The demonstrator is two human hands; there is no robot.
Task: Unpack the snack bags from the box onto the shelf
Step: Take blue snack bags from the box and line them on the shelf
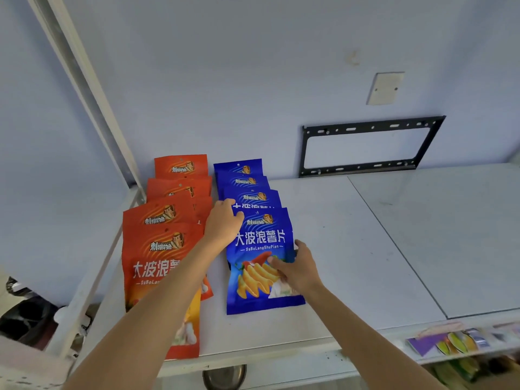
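On the white top shelf (351, 249) lie two overlapping rows of snack bags: several orange bags (157, 254) on the left, several blue bags (247, 190) beside them. The front blue bag (261, 243) lies flat at the near end of its row. My left hand (223, 223) grips its upper left corner, thumb on top. My right hand (295, 266) clasps its right edge, fingers spread over the printed crisps. No box is in view.
A black metal wall bracket (368, 144) hangs above the shelf's back edge, with a blank wall plate (385, 88) higher up. A white shelf post (84, 88) rises at the left. More packets (450, 342) show on a lower shelf at bottom right.
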